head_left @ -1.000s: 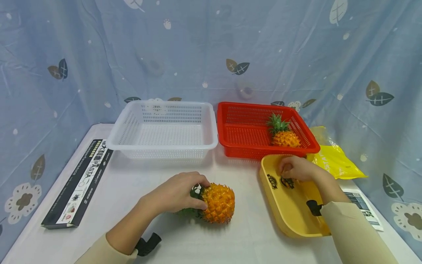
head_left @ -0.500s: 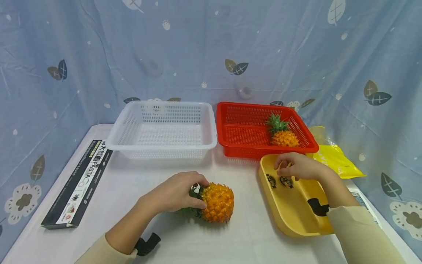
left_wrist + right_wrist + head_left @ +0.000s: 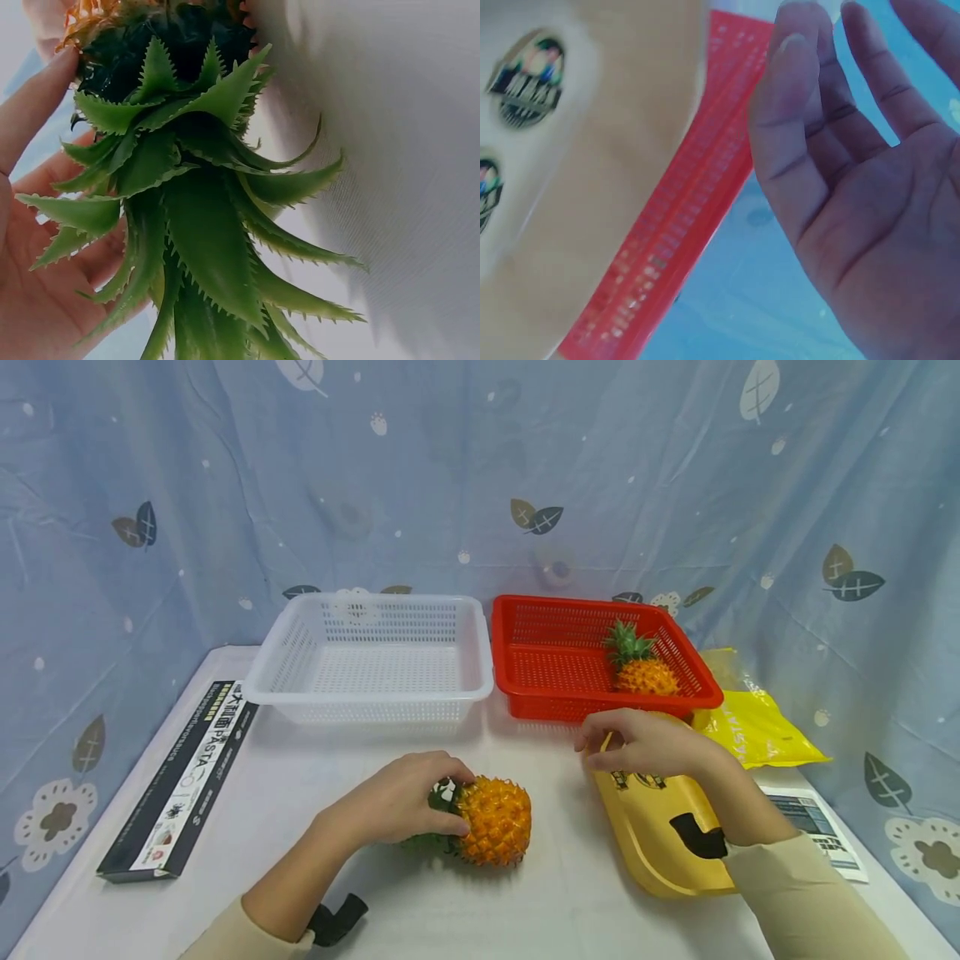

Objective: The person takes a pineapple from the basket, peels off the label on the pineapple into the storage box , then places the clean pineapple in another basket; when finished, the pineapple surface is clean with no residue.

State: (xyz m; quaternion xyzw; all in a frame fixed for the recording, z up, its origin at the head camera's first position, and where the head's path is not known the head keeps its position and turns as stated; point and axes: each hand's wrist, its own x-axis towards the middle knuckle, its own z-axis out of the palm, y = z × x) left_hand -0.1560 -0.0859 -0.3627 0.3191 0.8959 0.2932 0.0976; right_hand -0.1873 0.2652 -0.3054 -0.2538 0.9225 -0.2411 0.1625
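Observation:
My left hand point(image 3: 405, 797) grips a small orange pineapple point(image 3: 498, 822) lying on its side in the middle of the table. Thumb and fingers sit around its dark green crown end; in the left wrist view the spiky green leaves point(image 3: 202, 225) hang down past the palm. Over the far left corner of a yellow tray point(image 3: 660, 868) is my right hand point(image 3: 652, 743), its fingers relaxed and holding nothing. Two dark round badges point(image 3: 529, 79) lie in that tray, partly hidden by the hand in the head view.
Behind stand a white basket point(image 3: 390, 668) and a red basket point(image 3: 547, 668) holding another pineapple point(image 3: 647, 677). A long pasta box point(image 3: 180, 785) lies at left. A yellow bag point(image 3: 765, 727) and a printed white item point(image 3: 817, 827) lie at right.
My right hand has drawn back from the badges in the tray, moving left and up, and its fingers have loosened. The left hand and the pineapple have stayed in place.

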